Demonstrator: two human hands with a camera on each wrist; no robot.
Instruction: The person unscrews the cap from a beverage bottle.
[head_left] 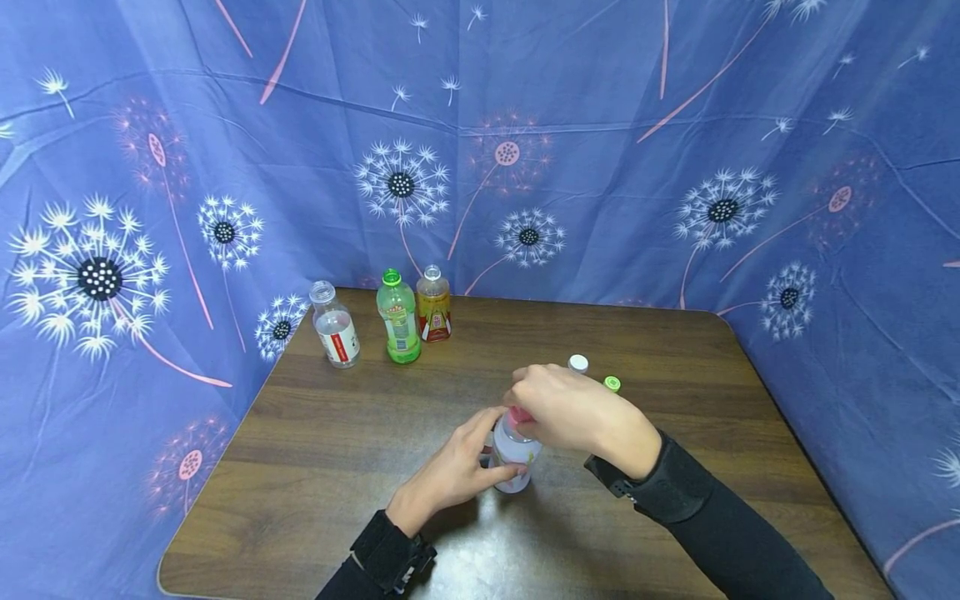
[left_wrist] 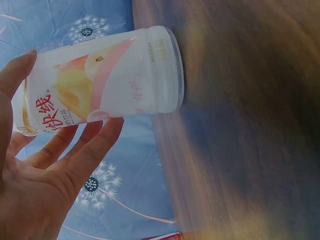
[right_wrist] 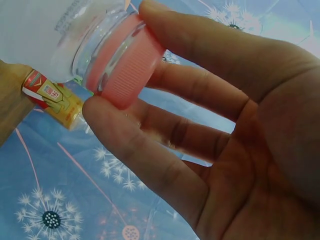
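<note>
A white drink bottle (head_left: 516,454) with a fruit-printed label stands upright on the table in front of me. My left hand (head_left: 459,464) holds its body, thumb on one side and fingers on the other, as the left wrist view also shows. At the top, my right hand (head_left: 573,408) pinches the pink cap (right_wrist: 134,67) between thumb and fingers. In the right wrist view, a narrow strip of clear neck shows between the cap and a pink ring (right_wrist: 102,65) beneath it.
At the table's back left stand a clear bottle (head_left: 339,333) with a white-and-red label, a green bottle (head_left: 400,321) and a yellow-and-red-labelled bottle (head_left: 434,312), their tops uncapped. Beyond my right hand show a white cap (head_left: 577,363) and a green cap (head_left: 612,383), partly hidden below. Patterned blue cloth surrounds the table (head_left: 315,467).
</note>
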